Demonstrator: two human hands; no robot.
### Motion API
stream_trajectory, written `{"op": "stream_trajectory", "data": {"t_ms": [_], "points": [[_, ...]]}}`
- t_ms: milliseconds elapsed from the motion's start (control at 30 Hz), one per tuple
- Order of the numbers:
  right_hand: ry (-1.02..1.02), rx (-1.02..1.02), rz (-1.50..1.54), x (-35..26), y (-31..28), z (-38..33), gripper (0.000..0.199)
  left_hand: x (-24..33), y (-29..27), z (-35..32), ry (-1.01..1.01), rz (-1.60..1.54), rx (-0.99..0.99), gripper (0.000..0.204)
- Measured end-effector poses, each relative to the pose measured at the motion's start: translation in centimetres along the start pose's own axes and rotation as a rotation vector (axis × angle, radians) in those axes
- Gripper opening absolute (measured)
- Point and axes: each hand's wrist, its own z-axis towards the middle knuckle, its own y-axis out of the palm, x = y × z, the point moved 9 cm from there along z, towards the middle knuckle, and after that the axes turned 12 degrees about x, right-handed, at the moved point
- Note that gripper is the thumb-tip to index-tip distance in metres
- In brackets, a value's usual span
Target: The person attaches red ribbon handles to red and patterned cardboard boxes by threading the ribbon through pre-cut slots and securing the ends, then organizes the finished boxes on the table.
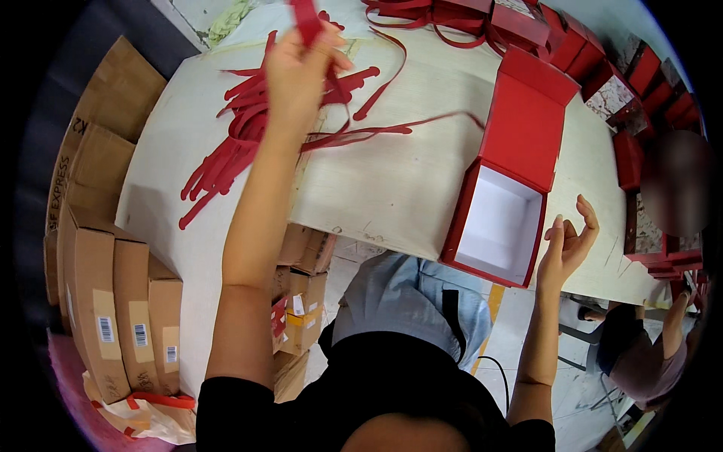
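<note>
My left hand [295, 75] is raised over a pile of dark red ribbons [245, 132], its fingers closed on one red ribbon [306, 21] that runs up out of the top of the picture. Beside the right edge of an open red box [520, 129], my right hand [570, 245] is held with its fingers apart and nothing in them. The box stands at the table's front edge, its lid folded back away from me and its white inside [500, 222] bare. One loose ribbon [444, 117] stretches from the pile to the lid's left side.
Red boxes [576, 45] with ribbons line the far right of the white table [369, 188]. Brown cartons [102, 301] stand at the left, and more cartons [301, 301] sit below the table. Another person [648, 361] sits at the lower right.
</note>
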Motion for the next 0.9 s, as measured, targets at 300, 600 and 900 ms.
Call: {"op": "stream_trajectory", "data": {"t_ms": [300,600,900], "points": [[-0.219,-0.301,0.144,-6.8,5.5,-1.5,0.039,18.5,-0.4,0.0,0.692,-0.639,-0.202,0.02],[0.452,-0.834,0.467,-8.2,9.4,-6.1,0.078,6.7,6.7,-9.5,-0.264,-0.89,-0.16,0.023],[0.111,-0.726,-0.454,-4.5,-2.7,-7.2,0.039,1.7,10.0,-21.6,-0.715,-1.0,-0.636,0.016]]}}
